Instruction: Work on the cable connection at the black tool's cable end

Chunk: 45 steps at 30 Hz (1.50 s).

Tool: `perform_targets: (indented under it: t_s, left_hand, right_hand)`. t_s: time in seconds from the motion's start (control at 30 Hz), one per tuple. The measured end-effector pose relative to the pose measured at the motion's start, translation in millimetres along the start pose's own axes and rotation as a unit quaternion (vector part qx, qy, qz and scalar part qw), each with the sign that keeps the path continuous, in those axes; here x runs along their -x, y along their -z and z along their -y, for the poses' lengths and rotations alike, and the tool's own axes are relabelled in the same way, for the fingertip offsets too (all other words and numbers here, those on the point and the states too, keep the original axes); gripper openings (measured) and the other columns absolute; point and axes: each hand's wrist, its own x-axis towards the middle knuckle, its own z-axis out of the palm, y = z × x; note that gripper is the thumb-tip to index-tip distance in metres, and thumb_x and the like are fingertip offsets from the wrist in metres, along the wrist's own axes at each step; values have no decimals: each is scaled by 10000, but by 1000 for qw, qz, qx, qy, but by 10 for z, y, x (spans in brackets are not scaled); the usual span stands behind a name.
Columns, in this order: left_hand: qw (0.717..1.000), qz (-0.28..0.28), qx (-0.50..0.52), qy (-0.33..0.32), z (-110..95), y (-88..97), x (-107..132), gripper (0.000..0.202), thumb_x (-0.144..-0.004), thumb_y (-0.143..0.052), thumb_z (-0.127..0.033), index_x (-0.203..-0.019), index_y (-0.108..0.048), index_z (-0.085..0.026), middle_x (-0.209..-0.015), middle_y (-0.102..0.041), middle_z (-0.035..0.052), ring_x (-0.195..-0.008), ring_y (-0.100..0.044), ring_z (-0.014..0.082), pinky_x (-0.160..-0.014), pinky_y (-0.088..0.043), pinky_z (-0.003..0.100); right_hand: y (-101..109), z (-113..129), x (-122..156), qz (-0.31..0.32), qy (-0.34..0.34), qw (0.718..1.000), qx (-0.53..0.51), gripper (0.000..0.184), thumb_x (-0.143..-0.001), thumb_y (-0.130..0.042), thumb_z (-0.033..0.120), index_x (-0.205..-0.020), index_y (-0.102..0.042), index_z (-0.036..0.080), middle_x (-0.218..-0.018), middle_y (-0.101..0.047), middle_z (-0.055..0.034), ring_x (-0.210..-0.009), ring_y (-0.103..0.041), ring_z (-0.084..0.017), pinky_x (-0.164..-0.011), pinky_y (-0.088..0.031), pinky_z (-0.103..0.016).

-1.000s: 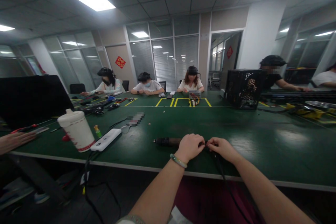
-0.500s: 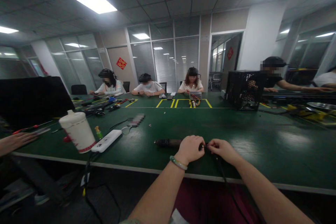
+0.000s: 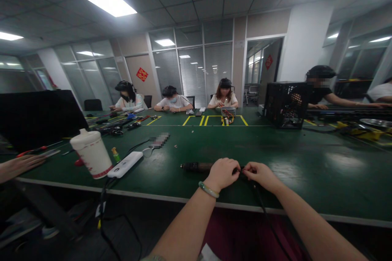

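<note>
A dark, cylindrical electric screwdriver (image 3: 196,166) lies along the green table with its narrow tip pointing left. My left hand (image 3: 223,173), a jade-coloured bangle at its wrist, is closed over the rear part of the screwdriver. Close beside it, my right hand (image 3: 259,174) pinches at the tool's back end, fingertips nearly touching my left fingers. Just under my right hand a black cable (image 3: 266,212) runs down over the table's front edge. What sits between my right fingertips is small and mostly hidden; whether the cable is joined to the tool cannot be seen.
Left of my hands stand a white lidded cup (image 3: 92,155), a white power strip (image 3: 127,164) and a small green-and-yellow bottle (image 3: 115,155). A black computer case (image 3: 284,106) is at back right, a monitor (image 3: 39,118) at left. Several people sit around the table; one person's hand (image 3: 23,166) rests at far left.
My right fingertips and left thumb have shifted very slightly at the screwdriver's back end. The screwdriver stays in place.
</note>
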Motion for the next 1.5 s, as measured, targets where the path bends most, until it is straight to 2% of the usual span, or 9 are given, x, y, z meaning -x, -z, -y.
perform_targets:
  t_s: [0.67,0.93,1.33,1.5]
  left_hand:
    - [1000,-19,-3,0,-13,-26,4,74,-850,-577,-241,-905,-618,-214,-910,-649,6,-882,-568,179,-814,-421,306]
    - [1000,-9,-9,-3,-1,-13,-3,73,-862,-597,-274,-905,-613,-218,-918,-649,1,-889,-566,177,-799,-418,301]
    - [1000,2,-24,11,-39,14,3,110,-865,-564,-243,-962,-600,-207,-935,-638,16,-923,-569,183,-835,-429,313]
    - [1000,-3,-14,8,-21,-15,-4,85,-865,-569,-261,-920,-606,-208,-910,-640,13,-900,-571,184,-826,-430,311]
  right_hand:
    - [-17,-47,-10,-14,-3,1000,-9,194,-803,-608,368,-797,-623,175,-632,-671,-7,-596,-625,-154,-551,-442,-228]
    - [-10,-3,1,11,-14,1000,-8,218,-805,-606,385,-830,-638,171,-637,-678,-9,-597,-634,-154,-551,-433,-224]
    - [-10,16,6,-8,-11,1000,-3,204,-800,-592,371,-824,-637,173,-611,-658,2,-560,-602,-144,-530,-418,-225]
    - [-25,-35,-1,-7,-9,1000,-14,204,-802,-589,372,-822,-634,174,-608,-653,3,-556,-590,-140,-518,-411,-221]
